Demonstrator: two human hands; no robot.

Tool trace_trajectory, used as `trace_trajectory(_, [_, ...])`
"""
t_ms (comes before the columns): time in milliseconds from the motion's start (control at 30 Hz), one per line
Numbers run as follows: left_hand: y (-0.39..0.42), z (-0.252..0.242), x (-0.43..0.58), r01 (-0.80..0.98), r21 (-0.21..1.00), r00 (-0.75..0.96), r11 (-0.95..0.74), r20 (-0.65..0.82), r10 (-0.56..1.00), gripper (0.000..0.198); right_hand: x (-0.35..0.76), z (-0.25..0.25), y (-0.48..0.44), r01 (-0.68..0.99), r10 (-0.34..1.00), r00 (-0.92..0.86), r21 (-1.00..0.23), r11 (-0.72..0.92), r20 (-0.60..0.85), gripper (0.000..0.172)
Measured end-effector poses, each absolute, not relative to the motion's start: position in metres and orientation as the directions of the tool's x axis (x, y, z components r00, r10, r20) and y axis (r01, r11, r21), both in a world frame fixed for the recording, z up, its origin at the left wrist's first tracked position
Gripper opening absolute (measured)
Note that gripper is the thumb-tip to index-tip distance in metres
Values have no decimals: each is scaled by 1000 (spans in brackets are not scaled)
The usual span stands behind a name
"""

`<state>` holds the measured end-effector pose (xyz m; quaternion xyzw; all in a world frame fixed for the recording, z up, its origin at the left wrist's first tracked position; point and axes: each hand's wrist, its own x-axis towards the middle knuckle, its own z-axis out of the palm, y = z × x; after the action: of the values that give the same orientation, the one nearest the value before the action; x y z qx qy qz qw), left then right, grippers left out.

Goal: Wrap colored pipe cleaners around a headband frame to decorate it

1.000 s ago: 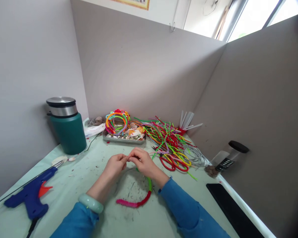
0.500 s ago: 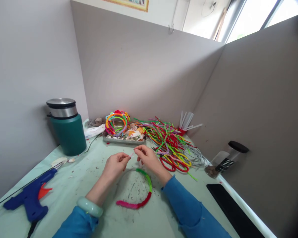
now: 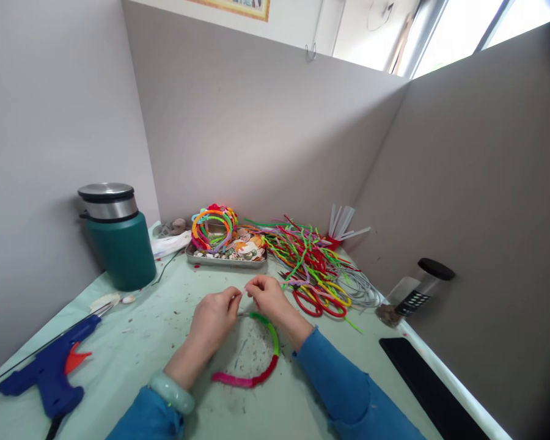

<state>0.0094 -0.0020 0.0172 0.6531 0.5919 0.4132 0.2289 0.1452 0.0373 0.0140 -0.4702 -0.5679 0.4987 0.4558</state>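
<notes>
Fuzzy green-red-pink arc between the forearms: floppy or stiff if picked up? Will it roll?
The fuzzy arc probably keeps its shape but bends under pressure: it holds a smooth curve, and a thin grey wire seems to leave its green end. Likely light, being slender. Pushed, it should slide rather than roll, since it appears to lie flat.

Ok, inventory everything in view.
Fuzzy arc: one, multicoloured, centre
Strip: one, pale, centre
Glue gun: one, blue, left
Flask: one, green, left
Tray: one, silver, back
Shells: many, mixed, in tray
Loops: several, multicoloured, on tray
Fuzzy stems: many, multicoloured, back
Scissors: count unclear, red handles, by stems
Wire coil: one, grey, right
Sticks: several, translucent, back
Jar: one, clear, right
Slab: one, black, right
Partitions: three, grey, around
Window: one, bright, top
Cloth: one, green, tabletop
Bangle: one, green, left wrist
Left hand: one, bare, centre
Right hand: one, bare, centre
</notes>
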Motion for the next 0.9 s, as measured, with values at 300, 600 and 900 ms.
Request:
trace_trajectory(300, [-2, 33, -7, -172, 952, 442, 255, -157, 883, 28, 147, 32, 24, -445, 880, -463, -886, -130, 103, 22])
trace_trajectory(600, [7, 26, 1, 94, 994, 90, 62, -71, 993, 34, 146, 17, 35, -253, 950, -311, -966, -46, 36, 28])
trace_trajectory(900, [8, 17, -2, 427, 898, 33, -105, 100, 994, 30, 145, 16, 38, -101, 973, -225, -994, 29, 52, 21])
